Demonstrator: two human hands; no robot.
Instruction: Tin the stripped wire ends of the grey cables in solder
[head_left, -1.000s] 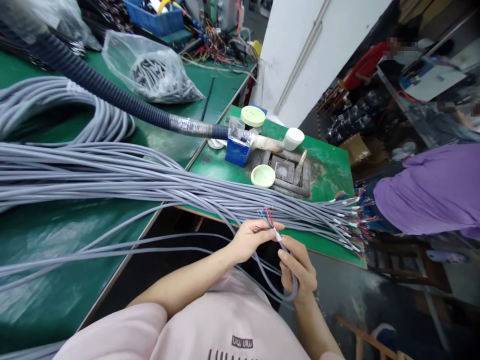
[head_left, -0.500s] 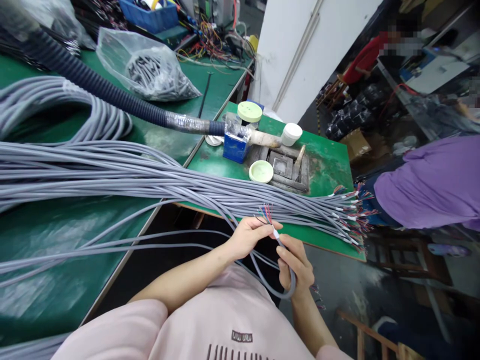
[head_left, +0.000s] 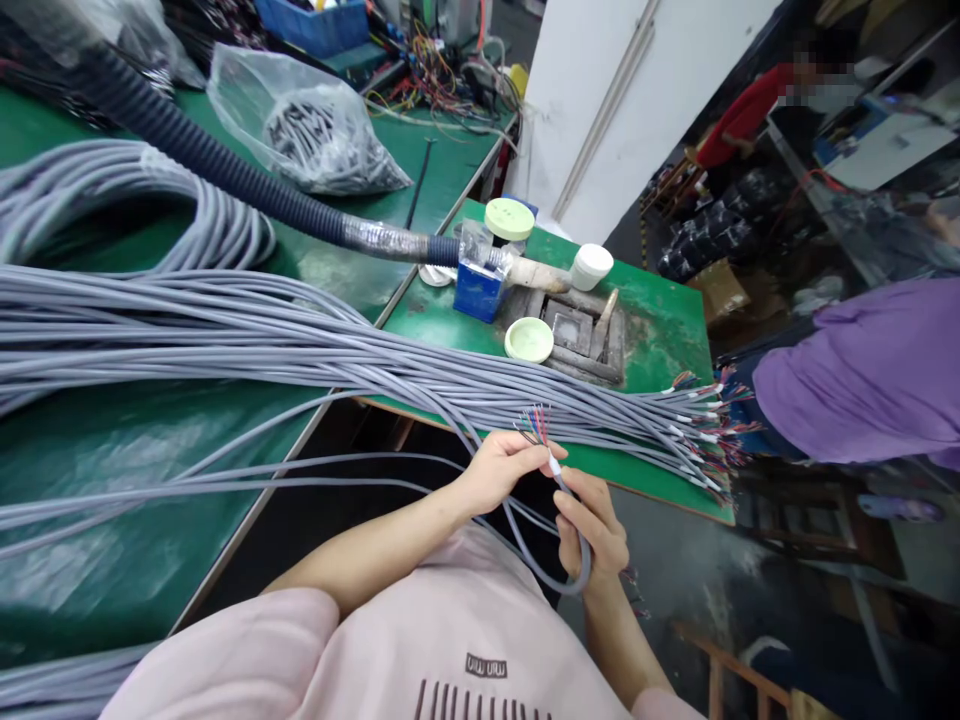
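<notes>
Holding a grey multicore cable, right hand sits near the cable bundle; left hand pinches below fanned coloured wires (white sleeve adjacent).

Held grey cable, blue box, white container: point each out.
Held grey cable (head_left: 573, 587): head view, on the bottom of its loop.
Blue box (head_left: 477, 293): head view, on its near face.
White container (head_left: 591, 268): head view, on its side.

Centre: cable end in both hands. Cable bundle beyond, 9 to 3 o'clock across both tables. On right table: dish 12, tub behind, box 11. On left table: coil 10, bag between 10 and 11. Person between 2 and 3.
</notes>
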